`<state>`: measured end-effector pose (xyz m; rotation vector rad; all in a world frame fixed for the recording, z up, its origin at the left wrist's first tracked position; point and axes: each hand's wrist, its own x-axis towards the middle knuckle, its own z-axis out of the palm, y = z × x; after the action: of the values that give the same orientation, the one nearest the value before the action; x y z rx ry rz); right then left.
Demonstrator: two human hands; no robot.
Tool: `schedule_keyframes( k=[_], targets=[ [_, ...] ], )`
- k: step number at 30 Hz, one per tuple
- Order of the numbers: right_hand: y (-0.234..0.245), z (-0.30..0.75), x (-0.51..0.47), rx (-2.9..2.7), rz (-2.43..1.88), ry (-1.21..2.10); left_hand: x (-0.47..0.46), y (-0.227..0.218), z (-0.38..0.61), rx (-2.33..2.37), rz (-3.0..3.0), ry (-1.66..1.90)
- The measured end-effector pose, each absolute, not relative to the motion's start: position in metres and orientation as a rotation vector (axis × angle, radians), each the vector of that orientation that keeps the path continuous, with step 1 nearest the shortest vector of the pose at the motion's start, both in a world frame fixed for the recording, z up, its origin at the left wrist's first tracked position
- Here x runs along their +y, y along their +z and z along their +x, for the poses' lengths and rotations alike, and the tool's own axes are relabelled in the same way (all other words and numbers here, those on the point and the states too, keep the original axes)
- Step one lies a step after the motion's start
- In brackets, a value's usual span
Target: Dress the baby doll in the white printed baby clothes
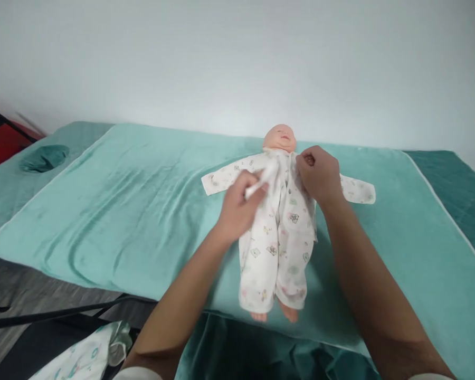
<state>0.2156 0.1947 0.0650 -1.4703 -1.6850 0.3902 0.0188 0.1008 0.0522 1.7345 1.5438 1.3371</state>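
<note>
A baby doll (pixel 280 138) lies face up, its bare feet toward me. It wears a white patterned baby top (pixel 225 178) with long sleeves spread out sideways, and matching trousers (pixel 259 264). Over the doll's chest, at the left, my left hand (pixel 242 203) is closed, pinching a blurred white fold or strip of the top between thumb and fingers. My right hand (pixel 320 171) is closed in a pinch at the upper chest, just below the collar on the right. Its fingertips are against the top's cloth, and the exact part they grip is hidden.
A light green cover (pixel 142 200) with wrinkles lies over a padded bed (pixel 447 179) against a white wall. The bed has a round hole (pixel 45 158) at the left. Below stands a dark chair-like frame (pixel 67 314) with a patterned white cloth (pixel 85 356).
</note>
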Motion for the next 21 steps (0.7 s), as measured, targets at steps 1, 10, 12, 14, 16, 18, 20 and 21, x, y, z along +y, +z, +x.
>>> schedule_keyframes(
  k=[1,10,12,14,16,18,20,21],
  targets=[
    [0.066,0.211,0.204,-1.735,-1.525,0.369,0.099,0.063,0.022,1.303,1.94,1.16],
    [0.064,0.193,0.212,-1.76,-1.722,0.515,0.174,0.063,0.01,1.468,1.838,1.241],
    [0.065,0.193,0.216,-1.761,-1.754,0.525,0.2,0.062,0.022,1.528,1.807,1.184],
    [0.065,0.194,0.221,-1.766,-1.762,0.538,0.218,0.065,0.036,1.545,1.789,1.094],
    [0.062,0.197,0.223,-1.733,-1.727,0.548,0.228,0.069,0.048,1.578,1.789,1.021],
    [0.057,0.203,0.223,-1.66,-1.653,0.613,0.231,0.07,0.055,1.625,1.783,0.996],
    [0.05,0.21,0.223,-1.574,-1.564,0.757,0.232,0.07,0.058,1.658,1.772,1.014],
    [0.047,0.213,0.223,-1.524,-1.512,0.843,0.232,0.07,0.058,1.655,1.772,1.026]
  ],
)
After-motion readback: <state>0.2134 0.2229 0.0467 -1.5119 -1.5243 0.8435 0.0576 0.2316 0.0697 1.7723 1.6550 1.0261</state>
